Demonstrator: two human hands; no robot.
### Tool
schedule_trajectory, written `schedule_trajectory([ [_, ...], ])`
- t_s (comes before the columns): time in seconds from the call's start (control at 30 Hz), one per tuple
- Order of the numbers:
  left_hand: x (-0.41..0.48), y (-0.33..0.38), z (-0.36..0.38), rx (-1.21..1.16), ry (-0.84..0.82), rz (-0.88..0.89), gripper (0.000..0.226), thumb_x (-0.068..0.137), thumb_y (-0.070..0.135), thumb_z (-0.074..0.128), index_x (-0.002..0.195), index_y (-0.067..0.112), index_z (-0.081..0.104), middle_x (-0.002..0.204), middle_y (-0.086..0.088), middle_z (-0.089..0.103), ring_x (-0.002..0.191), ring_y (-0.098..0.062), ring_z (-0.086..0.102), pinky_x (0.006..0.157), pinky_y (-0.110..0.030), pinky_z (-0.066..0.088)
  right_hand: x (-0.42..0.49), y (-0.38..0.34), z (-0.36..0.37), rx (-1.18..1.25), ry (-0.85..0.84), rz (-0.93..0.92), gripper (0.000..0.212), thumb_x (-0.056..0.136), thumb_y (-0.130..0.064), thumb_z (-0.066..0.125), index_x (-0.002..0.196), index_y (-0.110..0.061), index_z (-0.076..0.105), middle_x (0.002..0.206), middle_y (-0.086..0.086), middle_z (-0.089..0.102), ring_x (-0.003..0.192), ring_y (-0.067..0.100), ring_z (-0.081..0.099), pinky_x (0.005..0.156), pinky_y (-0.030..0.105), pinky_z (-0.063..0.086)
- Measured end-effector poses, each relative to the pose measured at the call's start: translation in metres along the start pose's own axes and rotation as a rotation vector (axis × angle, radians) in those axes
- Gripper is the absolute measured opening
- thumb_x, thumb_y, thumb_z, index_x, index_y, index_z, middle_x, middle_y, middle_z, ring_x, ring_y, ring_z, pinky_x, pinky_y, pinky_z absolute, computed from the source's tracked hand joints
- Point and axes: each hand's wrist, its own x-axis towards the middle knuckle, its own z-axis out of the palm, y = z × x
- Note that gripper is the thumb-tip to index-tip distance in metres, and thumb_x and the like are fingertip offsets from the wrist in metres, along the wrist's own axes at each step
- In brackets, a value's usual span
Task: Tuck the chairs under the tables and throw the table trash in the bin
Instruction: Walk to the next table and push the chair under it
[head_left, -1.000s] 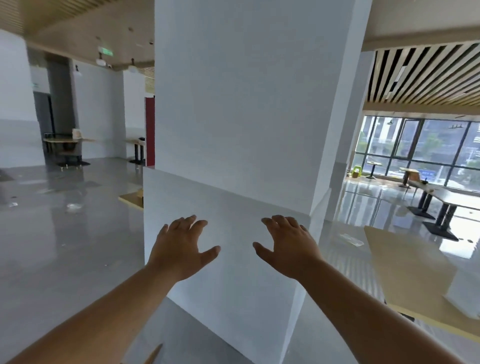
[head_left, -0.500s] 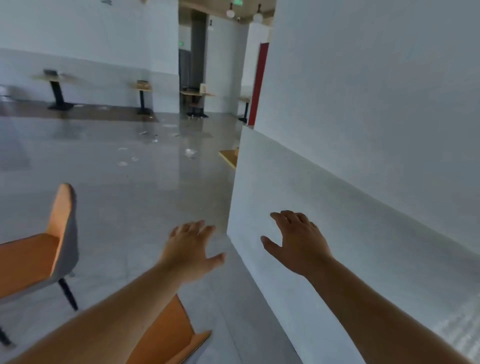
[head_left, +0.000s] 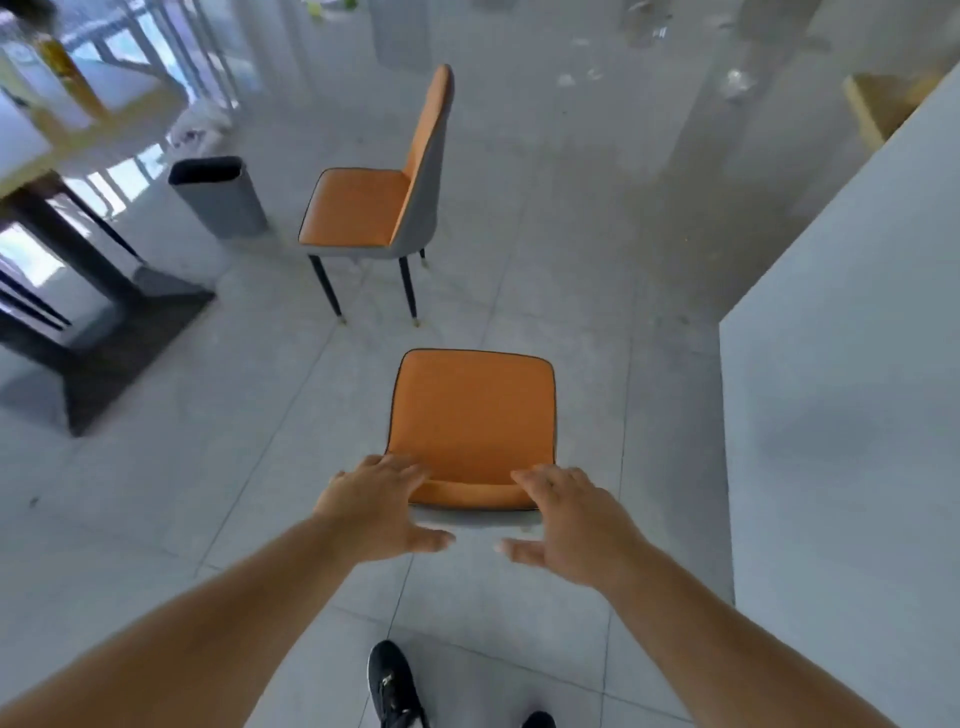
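Observation:
An orange-seated chair (head_left: 472, 410) stands right in front of me, its backrest top nearest me. My left hand (head_left: 376, 506) hovers open at the backrest's left end and my right hand (head_left: 569, 512) hovers open at its right end; neither grips it. A second orange and grey chair (head_left: 379, 202) stands farther off, facing left towards a light wooden table (head_left: 78, 132) on a dark pedestal base. A grey bin (head_left: 215, 195) stands on the floor between that chair and the table.
A white pillar or low wall (head_left: 852, 364) fills the right side, close to the near chair. The table's dark base plate (head_left: 98, 358) spreads over the floor at left. Scraps of litter (head_left: 737, 83) lie on the glossy tiled floor far off. My black shoe (head_left: 392, 686) shows below.
My view has swung left and down from the white pillar to the floor. Both open hands have dropped to the near chair's backrest.

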Motion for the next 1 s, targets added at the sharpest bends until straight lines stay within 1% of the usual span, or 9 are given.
schedule_trajectory([
  [0.1, 0.011, -0.014, 0.023, -0.097, -0.007, -0.016, 0.06, 0.083, 0.068, 0.068, 0.136, 0.044, 0.051, 0.136, 0.012, 0.055, 0.127, -0.021, 0.051, 0.1, -0.041, 0.051, 0.014, 0.004, 0.03, 0.046, 0.007, 0.009, 0.069, 0.093, -0.056, 0.06, 0.152, -0.034, 0.034, 0.146, -0.005, 0.046, 0.13, 0.024, 0.041, 0.099, 0.042, 0.05],
  [0.17, 0.02, -0.02, 0.027, -0.14, 0.035, -0.011, 0.028, 0.089, 0.047, 0.07, 0.115, 0.041, 0.06, 0.114, 0.011, 0.058, 0.107, -0.019, 0.057, 0.09, -0.038, 0.054, 0.026, 0.005, 0.034, 0.069, 0.082, 0.042, 0.054, 0.094, -0.035, 0.064, 0.146, -0.034, 0.046, 0.137, -0.008, 0.053, 0.121, 0.021, 0.048, 0.093, 0.04, 0.053],
  [0.23, 0.025, -0.027, 0.026, -0.155, 0.047, -0.008, 0.013, 0.09, 0.041, 0.069, 0.095, 0.04, 0.057, 0.097, 0.011, 0.054, 0.092, -0.016, 0.057, 0.083, -0.036, 0.055, 0.038, 0.003, 0.033, 0.042, 0.103, 0.039, 0.051, 0.093, -0.027, 0.066, 0.142, -0.033, 0.052, 0.132, -0.01, 0.055, 0.115, 0.019, 0.05, 0.089, 0.038, 0.054],
  [0.33, 0.023, -0.04, 0.027, -0.214, 0.066, -0.038, 0.022, 0.09, 0.036, 0.069, 0.081, 0.039, 0.049, 0.088, 0.013, 0.053, 0.089, -0.016, 0.055, 0.081, -0.036, 0.055, 0.053, -0.006, 0.03, 0.034, 0.115, 0.02, 0.048, 0.092, -0.023, 0.068, 0.137, -0.033, 0.056, 0.127, -0.013, 0.057, 0.11, 0.017, 0.051, 0.084, 0.034, 0.054],
  [0.47, 0.014, -0.08, 0.025, -0.264, 0.095, -0.113, 0.016, 0.09, 0.037, 0.066, 0.082, 0.032, 0.053, 0.086, 0.013, 0.052, 0.089, -0.016, 0.054, 0.077, -0.035, 0.054, 0.089, -0.038, 0.021, 0.024, 0.113, -0.065, 0.045, 0.093, -0.024, 0.066, 0.136, -0.032, 0.056, 0.129, -0.012, 0.057, 0.111, 0.018, 0.05, 0.084, 0.034, 0.053],
  [0.67, -0.017, -0.17, 0.027, -0.322, 0.133, -0.246, 0.027, 0.092, 0.041, 0.068, 0.079, 0.039, 0.046, 0.084, 0.016, 0.053, 0.086, -0.011, 0.054, 0.073, -0.028, 0.048, 0.155, -0.127, 0.013, -0.016, 0.071, -0.204, 0.041, 0.095, -0.027, 0.064, 0.133, -0.035, 0.053, 0.129, -0.013, 0.054, 0.114, 0.021, 0.047, 0.082, 0.034, 0.05],
  [0.77, -0.038, -0.211, 0.03, -0.366, 0.159, -0.322, 0.019, 0.093, 0.043, 0.067, 0.086, 0.04, 0.049, 0.086, 0.016, 0.054, 0.086, -0.011, 0.054, 0.074, -0.029, 0.051, 0.186, -0.173, 0.009, -0.05, 0.038, -0.279, 0.04, 0.095, -0.026, 0.064, 0.131, -0.036, 0.052, 0.128, -0.013, 0.052, 0.114, 0.021, 0.046, 0.081, 0.035, 0.05],
  [0.93, -0.065, -0.27, 0.039, -0.436, 0.223, -0.457, 0.023, 0.092, 0.045, 0.068, 0.084, 0.042, 0.046, 0.082, 0.019, 0.048, 0.084, -0.011, 0.051, 0.066, -0.025, 0.037, 0.237, -0.244, 0.004, -0.088, -0.02, -0.423, 0.042, 0.095, -0.022, 0.062, 0.133, -0.036, 0.052, 0.129, -0.01, 0.05, 0.118, 0.022, 0.044, 0.086, 0.037, 0.05],
  [1.0, -0.072, -0.291, 0.042, -0.468, 0.234, -0.519, 0.024, 0.092, 0.045, 0.068, 0.084, 0.043, 0.045, 0.081, 0.02, 0.048, 0.084, -0.011, 0.05, 0.067, -0.025, 0.036, 0.259, -0.269, 0.001, -0.098, -0.048, -0.476, 0.041, 0.095, -0.021, 0.061, 0.132, -0.036, 0.052, 0.131, -0.01, 0.05, 0.118, 0.023, 0.043, 0.087, 0.039, 0.051],
])
